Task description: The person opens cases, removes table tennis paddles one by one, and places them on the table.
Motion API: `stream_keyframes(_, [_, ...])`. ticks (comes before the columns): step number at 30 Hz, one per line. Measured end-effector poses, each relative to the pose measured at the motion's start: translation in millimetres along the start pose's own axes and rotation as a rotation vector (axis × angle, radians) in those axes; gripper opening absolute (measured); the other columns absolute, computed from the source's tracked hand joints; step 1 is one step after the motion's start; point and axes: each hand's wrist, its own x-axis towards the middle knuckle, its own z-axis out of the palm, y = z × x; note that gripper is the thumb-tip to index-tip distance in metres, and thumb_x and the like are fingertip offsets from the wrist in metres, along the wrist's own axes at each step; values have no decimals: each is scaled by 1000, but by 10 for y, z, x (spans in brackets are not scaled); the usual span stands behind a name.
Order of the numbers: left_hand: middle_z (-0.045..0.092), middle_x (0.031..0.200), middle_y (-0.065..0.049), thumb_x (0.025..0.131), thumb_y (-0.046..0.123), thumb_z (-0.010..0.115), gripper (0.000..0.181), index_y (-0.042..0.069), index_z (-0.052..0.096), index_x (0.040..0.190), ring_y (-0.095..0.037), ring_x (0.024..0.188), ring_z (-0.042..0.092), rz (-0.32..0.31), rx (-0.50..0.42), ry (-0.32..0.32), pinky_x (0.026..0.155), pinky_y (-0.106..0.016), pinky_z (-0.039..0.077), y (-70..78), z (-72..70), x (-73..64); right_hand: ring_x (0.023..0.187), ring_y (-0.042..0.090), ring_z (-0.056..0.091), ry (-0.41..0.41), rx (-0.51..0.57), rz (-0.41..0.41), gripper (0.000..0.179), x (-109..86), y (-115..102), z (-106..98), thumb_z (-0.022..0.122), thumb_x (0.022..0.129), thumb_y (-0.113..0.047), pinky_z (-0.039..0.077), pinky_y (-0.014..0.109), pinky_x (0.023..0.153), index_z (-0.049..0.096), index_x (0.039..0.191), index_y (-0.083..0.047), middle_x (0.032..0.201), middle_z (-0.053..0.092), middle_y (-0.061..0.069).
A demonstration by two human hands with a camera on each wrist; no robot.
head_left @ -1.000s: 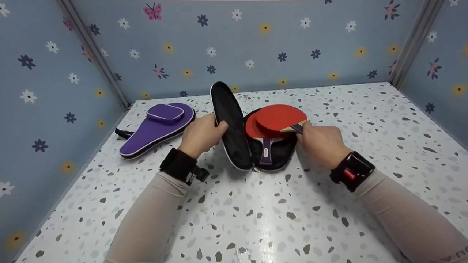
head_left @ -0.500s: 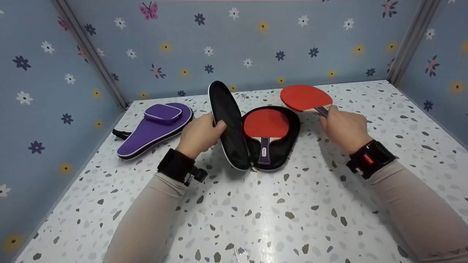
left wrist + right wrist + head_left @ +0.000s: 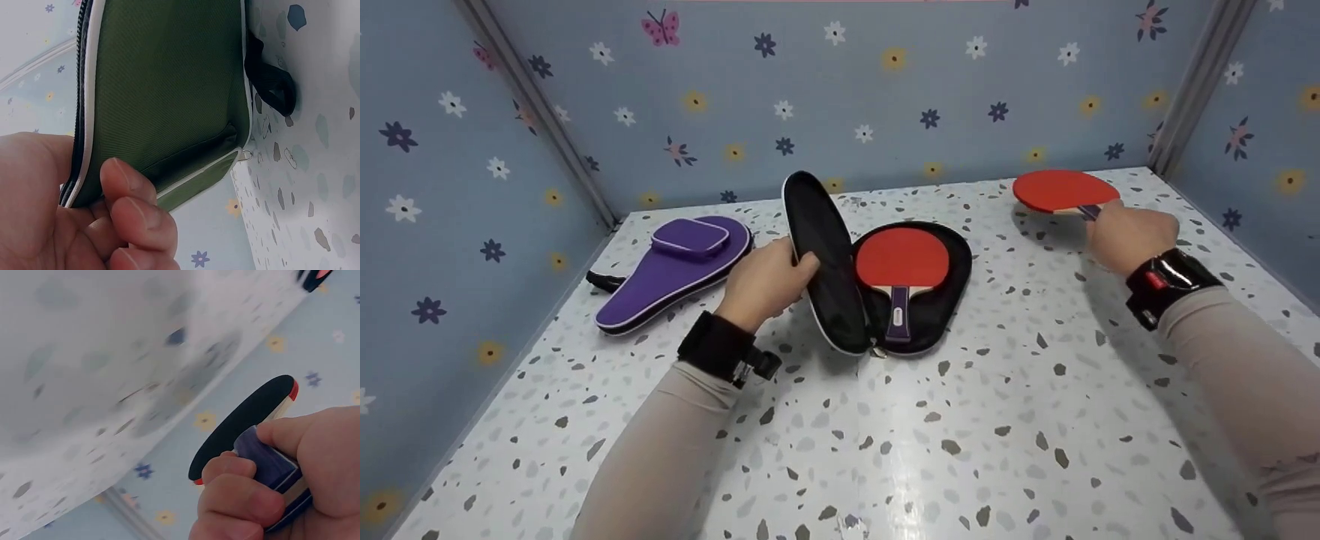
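Observation:
My left hand (image 3: pixel 767 281) grips the raised lid (image 3: pixel 826 262) of an unzipped paddle case, thumb on its black lining. In the left wrist view the lid's outside is green fabric (image 3: pixel 169 84) with white piping and a zipper edge. A red table tennis paddle (image 3: pixel 903 257) with a purple handle lies in the case's black bottom half (image 3: pixel 956 285). To the right, my right hand (image 3: pixel 1132 234) holds a second paddle (image 3: pixel 1063 190) by its purple handle, red face up, over the table. The right wrist view shows this paddle's black underside (image 3: pixel 242 427).
A purple paddle case (image 3: pixel 660 277) with a small pocket and black strap lies closed at the left. The speckled white table (image 3: pixel 900 450) is bounded by flowered blue panels (image 3: pixel 840 90) at the back and both sides.
My right hand has carried the second paddle from above the open case out to the right. My left hand stays on the lid, and the other paddle still lies in the case.

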Motion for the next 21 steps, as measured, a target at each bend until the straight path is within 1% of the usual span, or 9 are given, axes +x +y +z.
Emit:
stream_keyframes(2, [72, 81, -5, 112, 40, 48, 33, 13, 66, 105, -23, 64, 65, -2, 2, -1, 62, -39, 48, -11, 8, -2, 67, 40, 59, -18, -9, -3, 48, 52, 114, 18, 46, 113, -28, 51, 61, 64, 62, 104, 17, 76, 61, 23])
stream_keyframes(5, [72, 82, -5, 112, 40, 48, 33, 13, 66, 105, -23, 65, 66, 0, 5, -2, 63, -39, 48, -10, 19, 3, 64, 37, 57, -58, -36, -14, 43, 109, 270, 38, 51, 111, -24, 52, 60, 61, 64, 91, 10, 74, 61, 20])
stream_keyframes(6, [72, 82, -5, 112, 40, 48, 33, 13, 66, 106, -23, 66, 66, 2, 5, 0, 64, -40, 48, -5, 22, 6, 65, 37, 57, -78, -57, -27, 38, 124, 315, 40, 53, 110, -21, 53, 60, 61, 66, 92, 11, 76, 62, 21])
stream_keyframes(9, [72, 82, -4, 111, 40, 48, 33, 14, 66, 106, -23, 66, 66, 4, 7, 4, 65, -40, 49, 4, 25, 16, 72, 39, 57, -129, -114, -54, 25, 160, 424, 45, 62, 103, -11, 55, 63, 63, 70, 106, 12, 88, 65, 25])
stream_keyframes(12, [72, 81, -4, 111, 41, 48, 33, 14, 67, 106, -23, 65, 66, 2, 7, 6, 65, -40, 49, 4, 22, 17, 80, 43, 59, -160, -121, -22, 30, 175, 473, 56, 61, 103, -10, 57, 64, 68, 67, 119, 14, 101, 65, 32])
stream_keyframes(14, [72, 81, -4, 112, 40, 49, 33, 13, 66, 105, -23, 64, 66, -1, 7, 6, 64, -40, 49, -3, 16, 12, 83, 46, 60, -159, -103, 12, 34, 164, 477, 60, 58, 105, -12, 57, 65, 72, 65, 125, 15, 109, 64, 36])
stream_keyframes(16, [72, 81, -4, 112, 40, 49, 33, 13, 66, 105, -23, 63, 66, -1, 2, 7, 63, -39, 49, -8, 8, 5, 85, 48, 60, -148, -76, 44, 37, 135, 464, 53, 55, 107, -13, 57, 67, 76, 63, 126, 17, 114, 64, 39])
stream_keyframes(18, [72, 80, -4, 112, 40, 48, 33, 13, 66, 105, -23, 63, 66, -1, -3, 8, 63, -39, 49, -11, 1, -1, 87, 50, 60, -150, -54, 56, 39, 98, 440, 29, 53, 107, -13, 57, 69, 80, 61, 125, 20, 116, 63, 41])
stream_keyframes(21, [72, 80, -4, 112, 40, 49, 33, 13, 66, 104, -23, 63, 65, -2, -9, 11, 63, -39, 49, -11, -9, -5, 88, 50, 59, -153, -4, 97, 43, 54, 405, -6, 51, 106, -14, 57, 68, 83, 55, 122, 26, 115, 62, 43])
